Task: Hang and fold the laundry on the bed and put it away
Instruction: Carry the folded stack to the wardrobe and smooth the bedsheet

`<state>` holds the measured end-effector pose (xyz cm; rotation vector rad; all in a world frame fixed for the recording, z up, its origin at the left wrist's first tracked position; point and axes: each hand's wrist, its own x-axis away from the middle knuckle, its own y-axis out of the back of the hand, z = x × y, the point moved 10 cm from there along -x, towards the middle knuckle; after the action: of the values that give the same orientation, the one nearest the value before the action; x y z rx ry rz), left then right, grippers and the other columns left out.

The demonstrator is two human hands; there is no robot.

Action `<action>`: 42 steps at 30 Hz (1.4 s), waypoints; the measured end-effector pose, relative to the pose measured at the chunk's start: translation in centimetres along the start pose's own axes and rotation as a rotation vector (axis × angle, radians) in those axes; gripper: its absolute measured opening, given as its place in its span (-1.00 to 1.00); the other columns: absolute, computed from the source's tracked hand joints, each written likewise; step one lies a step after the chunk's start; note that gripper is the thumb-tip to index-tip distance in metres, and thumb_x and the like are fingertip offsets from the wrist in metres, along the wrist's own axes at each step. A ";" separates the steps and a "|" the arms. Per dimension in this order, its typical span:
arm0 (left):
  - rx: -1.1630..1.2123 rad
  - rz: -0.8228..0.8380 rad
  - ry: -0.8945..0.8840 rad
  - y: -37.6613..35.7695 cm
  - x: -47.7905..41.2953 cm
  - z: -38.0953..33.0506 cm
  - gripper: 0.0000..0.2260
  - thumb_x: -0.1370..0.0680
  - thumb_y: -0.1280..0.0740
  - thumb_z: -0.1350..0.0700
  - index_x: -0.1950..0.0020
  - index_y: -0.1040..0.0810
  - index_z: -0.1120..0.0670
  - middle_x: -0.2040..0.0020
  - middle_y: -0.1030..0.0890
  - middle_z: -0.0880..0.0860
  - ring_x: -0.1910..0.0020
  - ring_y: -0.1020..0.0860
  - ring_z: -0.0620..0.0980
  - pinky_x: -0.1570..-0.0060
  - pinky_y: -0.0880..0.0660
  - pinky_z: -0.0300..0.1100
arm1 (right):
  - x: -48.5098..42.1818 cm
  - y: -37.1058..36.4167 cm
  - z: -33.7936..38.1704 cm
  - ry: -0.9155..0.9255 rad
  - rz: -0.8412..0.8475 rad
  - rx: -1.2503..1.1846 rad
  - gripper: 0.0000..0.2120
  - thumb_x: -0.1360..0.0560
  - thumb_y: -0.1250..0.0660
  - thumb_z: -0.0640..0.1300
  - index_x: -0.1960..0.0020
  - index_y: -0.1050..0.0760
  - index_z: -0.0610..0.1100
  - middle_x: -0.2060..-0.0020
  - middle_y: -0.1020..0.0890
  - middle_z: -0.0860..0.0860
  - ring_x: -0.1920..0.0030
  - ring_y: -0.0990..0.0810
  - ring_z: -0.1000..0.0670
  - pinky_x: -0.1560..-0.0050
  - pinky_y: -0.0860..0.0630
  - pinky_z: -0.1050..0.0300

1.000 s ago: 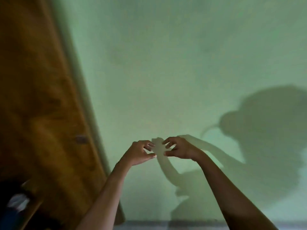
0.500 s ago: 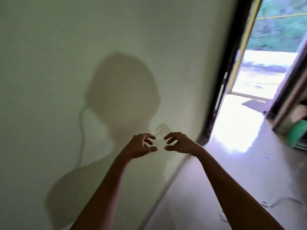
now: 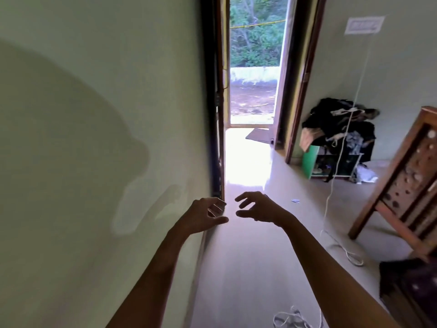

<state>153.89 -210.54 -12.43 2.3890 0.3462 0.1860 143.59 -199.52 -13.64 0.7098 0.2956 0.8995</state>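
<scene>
The person has turned. A second ago they faced the bare green wall [image 3: 99, 110] beside a wooden panel; now the open doorway [image 3: 253, 67] and the room to its right are in sight. Through the turn the hands have kept their pose. The left hand [image 3: 203, 215] and right hand [image 3: 257, 209] are raised close together, not touching, with fingers loosely curled around nothing.

So no garment is in hand, and I'd judge this a walk back for the next piece. A heap of dark clothes [image 3: 338, 124] lies on a small green-sided shelf unit [image 3: 308, 162] just right of the door. A wooden bed frame [image 3: 402, 176] stands at the right edge. Below it a dark cloth [image 3: 409, 278] is blurred; it may be laundry on the bed, but I can't be sure. A white cord [image 3: 340, 157] hangs down to the floor.
</scene>
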 end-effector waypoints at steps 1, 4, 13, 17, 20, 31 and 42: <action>-0.004 0.015 -0.015 -0.3 -2.6 -0.2 -0.62 -0.40 -0.50 0.06 -0.19 -0.55 0.06 0.03 -0.62 0.02 0.12 -0.60 -0.06 0.05 -0.52 -0.28 | -1.6 1.2 -1.2 -0.013 -0.006 0.006 -0.65 -0.44 -0.46 -0.11 -0.19 -0.51 -0.14 -0.01 -0.59 -0.06 0.24 -0.51 0.21 0.39 -0.38 0.53; 0.000 0.042 -0.045 -0.5 -11.7 -1.5 -0.62 -0.38 -0.51 0.05 -0.18 -0.56 0.03 0.00 -0.65 0.07 0.09 -0.62 -0.02 0.01 -0.56 -0.21 | -7.2 6.1 -4.9 -0.061 -0.038 -0.008 -0.63 -0.44 -0.46 -0.10 -0.21 -0.50 -0.15 -0.05 -0.59 -0.10 0.24 -0.50 0.21 0.44 -0.36 0.50; -0.036 0.113 -0.158 -3.0 -36.2 -5.4 -0.60 -0.37 -0.51 0.00 -0.17 -0.56 0.01 -0.01 -0.64 0.04 0.11 -0.63 -0.04 0.13 -0.53 -0.38 | -22.0 20.0 -15.0 -0.184 -0.151 -0.118 -0.68 -0.42 -0.47 -0.05 -0.13 -0.52 -0.05 -0.01 -0.63 -0.05 0.23 -0.55 0.05 0.34 -0.49 0.24; -0.028 0.138 -0.204 -5.3 -46.9 -5.6 -0.61 -0.37 -0.52 0.01 -0.16 -0.56 0.03 0.01 -0.64 0.05 0.13 -0.63 -0.06 0.21 -0.48 -0.51 | -28.4 24.1 -21.0 -0.242 -0.165 -0.116 -0.69 -0.42 -0.47 -0.06 -0.13 -0.51 -0.04 -0.01 -0.63 -0.06 0.20 -0.56 -0.02 0.28 -0.51 0.11; -0.008 0.182 -0.281 -7.2 -55.7 -7.6 -0.63 -0.36 -0.53 0.06 -0.13 -0.58 0.06 0.05 -0.66 0.07 0.13 -0.65 0.00 0.13 -0.53 -0.41 | -33.1 28.7 -25.7 -0.295 -0.219 -0.124 -0.68 -0.44 -0.45 -0.08 -0.16 -0.50 -0.05 -0.02 -0.63 -0.05 0.16 -0.59 -0.01 0.23 -0.54 0.07; -0.066 0.422 -0.551 -17.1 -82.9 -19.0 -0.59 -0.37 -0.52 0.11 -0.17 -0.57 0.16 0.03 -0.66 0.09 0.26 -0.60 -0.15 0.18 -0.52 -0.41 | -43.3 46.6 -41.5 -0.526 -0.481 -0.205 -0.62 -0.49 -0.39 -0.17 -0.27 -0.44 -0.17 -0.08 -0.58 -0.05 0.10 -0.56 0.07 0.34 -0.50 0.33; -0.010 0.683 -0.631 -35.8 -102.8 -33.7 -0.62 -0.37 -0.52 0.18 -0.16 -0.56 0.17 0.03 -0.65 0.16 0.12 -0.63 -0.03 0.03 -0.58 -0.10 | -43.5 67.0 -60.2 -0.675 -0.695 -0.222 -0.69 -0.47 -0.40 -0.18 -0.20 -0.49 -0.12 -0.01 -0.63 -0.09 0.20 -0.58 0.03 0.38 -0.46 0.30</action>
<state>41.18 -194.29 -15.39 2.3196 -0.7617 -0.2609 45.46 -179.96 -15.22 0.6027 -0.1622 0.0048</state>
